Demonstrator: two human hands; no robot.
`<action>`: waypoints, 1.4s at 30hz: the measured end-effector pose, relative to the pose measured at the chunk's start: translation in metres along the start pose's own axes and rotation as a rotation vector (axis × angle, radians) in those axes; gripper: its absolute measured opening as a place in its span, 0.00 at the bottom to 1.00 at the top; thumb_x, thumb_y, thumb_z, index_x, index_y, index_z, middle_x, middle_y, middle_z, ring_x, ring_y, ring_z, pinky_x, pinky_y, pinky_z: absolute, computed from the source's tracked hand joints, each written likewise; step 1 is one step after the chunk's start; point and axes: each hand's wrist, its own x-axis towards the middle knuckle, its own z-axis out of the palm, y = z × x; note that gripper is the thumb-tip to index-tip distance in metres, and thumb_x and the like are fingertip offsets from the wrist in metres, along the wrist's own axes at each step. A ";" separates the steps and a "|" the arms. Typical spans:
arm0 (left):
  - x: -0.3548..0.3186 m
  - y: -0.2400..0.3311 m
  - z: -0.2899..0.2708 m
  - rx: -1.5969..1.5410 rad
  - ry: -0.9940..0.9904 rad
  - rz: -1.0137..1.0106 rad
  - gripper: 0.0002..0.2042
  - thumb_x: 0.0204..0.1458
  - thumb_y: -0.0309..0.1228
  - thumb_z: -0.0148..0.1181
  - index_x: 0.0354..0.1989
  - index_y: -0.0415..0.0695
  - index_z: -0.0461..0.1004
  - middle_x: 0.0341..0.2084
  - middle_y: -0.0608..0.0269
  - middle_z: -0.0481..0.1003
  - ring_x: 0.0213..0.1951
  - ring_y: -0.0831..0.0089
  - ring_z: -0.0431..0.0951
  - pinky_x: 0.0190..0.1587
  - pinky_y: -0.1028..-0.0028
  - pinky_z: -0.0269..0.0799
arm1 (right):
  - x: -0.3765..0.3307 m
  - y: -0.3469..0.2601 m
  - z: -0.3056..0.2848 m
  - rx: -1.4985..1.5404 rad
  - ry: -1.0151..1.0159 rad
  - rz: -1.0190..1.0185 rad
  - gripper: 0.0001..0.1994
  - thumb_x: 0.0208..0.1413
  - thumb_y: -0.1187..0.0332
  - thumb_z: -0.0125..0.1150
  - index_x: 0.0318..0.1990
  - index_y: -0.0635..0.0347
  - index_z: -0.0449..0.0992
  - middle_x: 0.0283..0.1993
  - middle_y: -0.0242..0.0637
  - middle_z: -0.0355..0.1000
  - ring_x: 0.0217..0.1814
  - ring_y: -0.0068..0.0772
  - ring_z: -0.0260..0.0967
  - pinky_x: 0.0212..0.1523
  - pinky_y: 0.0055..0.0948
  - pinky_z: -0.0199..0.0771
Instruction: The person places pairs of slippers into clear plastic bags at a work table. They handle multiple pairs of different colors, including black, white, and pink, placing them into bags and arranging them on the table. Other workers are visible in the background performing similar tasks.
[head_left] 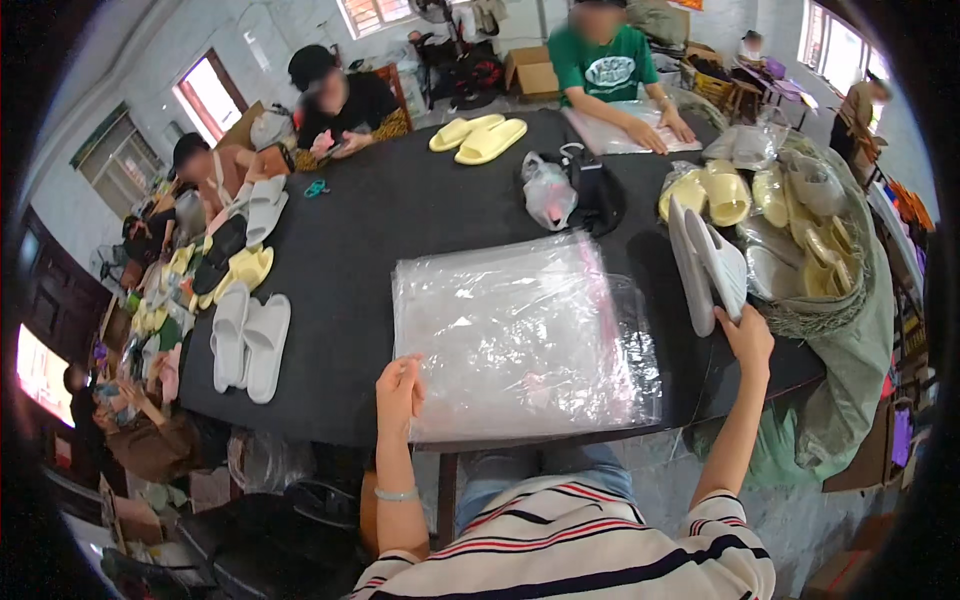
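Note:
At the right of the table, my right hand [750,342] is closed around the heel end of a pale grey slide slipper [722,262]. A matching slipper [688,268] stands on edge against it, the two forming a pair. My left hand [398,392] has its fingers pinched together beside the lower left edge of a stack of clear plastic bags [500,340]. Whether a bag edge is between those fingers is too small to tell. The bags lie flat and shiny in front of me.
Bagged yellow and grey slippers fill a green sack [850,350] at the right. Grey slippers [264,345] lie at the left, yellow ones [490,140] at the far edge. A small knotted plastic bag [550,195] sits mid-table. Co-workers sit around the black table [340,260].

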 end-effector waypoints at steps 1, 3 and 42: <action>-0.001 0.001 -0.001 -0.015 -0.002 -0.003 0.15 0.63 0.36 0.48 0.46 0.36 0.72 0.11 0.69 0.66 0.07 0.86 0.57 0.09 0.84 0.49 | -0.005 0.011 0.007 -0.047 0.121 -0.039 0.33 0.49 0.46 0.63 0.54 0.66 0.69 0.48 0.49 0.73 0.50 0.51 0.71 0.44 0.44 0.73; -0.006 0.000 -0.002 -0.024 0.012 -0.002 0.16 0.63 0.38 0.48 0.45 0.36 0.72 0.10 0.70 0.65 0.07 0.86 0.56 0.09 0.84 0.48 | -0.022 0.015 0.009 -0.053 0.240 -0.038 0.38 0.47 0.54 0.67 0.62 0.65 0.60 0.62 0.50 0.63 0.61 0.50 0.64 0.53 0.41 0.70; 0.046 0.009 -0.005 0.083 0.127 0.273 0.11 0.59 0.34 0.55 0.42 0.37 0.69 0.27 0.63 0.75 0.32 0.73 0.78 0.36 0.74 0.74 | -0.014 -0.225 0.070 0.677 -0.339 -0.977 0.21 0.45 0.67 0.70 0.48 0.58 0.74 0.19 0.32 0.63 0.20 0.23 0.59 0.22 0.27 0.59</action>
